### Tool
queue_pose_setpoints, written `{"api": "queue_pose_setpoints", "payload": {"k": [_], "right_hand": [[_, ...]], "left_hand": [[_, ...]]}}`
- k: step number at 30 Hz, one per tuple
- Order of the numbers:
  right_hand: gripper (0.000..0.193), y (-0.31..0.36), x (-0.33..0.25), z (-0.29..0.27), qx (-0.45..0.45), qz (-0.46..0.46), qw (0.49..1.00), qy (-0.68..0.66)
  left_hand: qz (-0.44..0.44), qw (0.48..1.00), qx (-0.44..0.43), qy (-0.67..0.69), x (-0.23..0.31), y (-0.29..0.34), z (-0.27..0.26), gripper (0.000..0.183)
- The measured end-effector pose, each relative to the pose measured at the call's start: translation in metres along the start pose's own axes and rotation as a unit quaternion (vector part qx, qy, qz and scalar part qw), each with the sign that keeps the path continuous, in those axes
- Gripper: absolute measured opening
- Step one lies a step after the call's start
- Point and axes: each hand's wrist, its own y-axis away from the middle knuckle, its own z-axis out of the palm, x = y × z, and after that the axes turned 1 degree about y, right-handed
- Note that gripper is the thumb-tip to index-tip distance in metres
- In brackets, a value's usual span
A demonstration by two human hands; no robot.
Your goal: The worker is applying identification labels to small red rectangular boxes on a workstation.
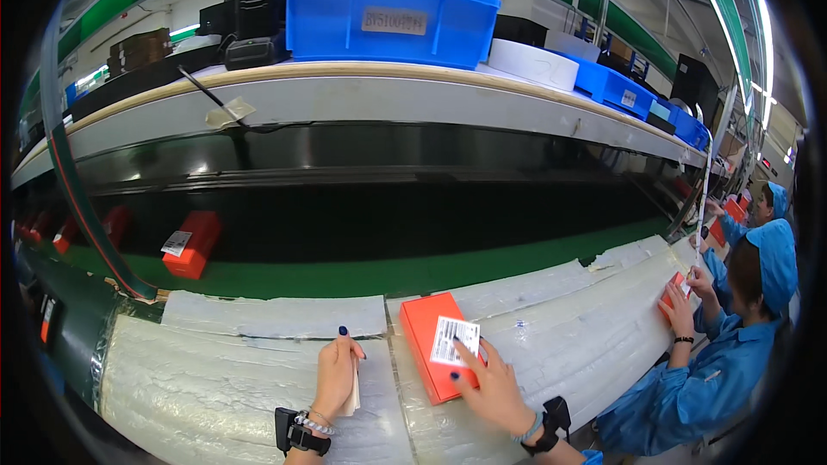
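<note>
An orange-red box lies on the plastic-covered worktable, in front of me. On its top, toward the right edge, sits a white printed label. My right hand is open, fingers spread, with fingertips touching the label and the box. To the left of the box, my left hand hovers over the table with its fingers closed. A thin white strip, like paper, shows under that hand; much of it is hidden by the palm.
Beyond the table runs a green conveyor belt carrying another labelled orange-red box. Above it, a shelf holds a blue bin and a black two-way radio. At right, a co-worker in blue handles a similar box.
</note>
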Motion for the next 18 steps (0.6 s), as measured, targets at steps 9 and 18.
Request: {"api": "queue_pose_setpoints", "payload": {"k": [9,18], "right_hand": [[0.038,-0.078,0.02,0.001,-0.066,0.026,0.902,-0.426],[0.035,-0.065,-0.016,0.012,-0.197,0.032,0.874,-0.443]], "left_hand": [[0.003,0.996,-0.062,-0.058,0.011,0.011,0.013,0.033],[0.042,0.986,-0.149,-0.067,0.012,0.026,0.029,0.017]]}}
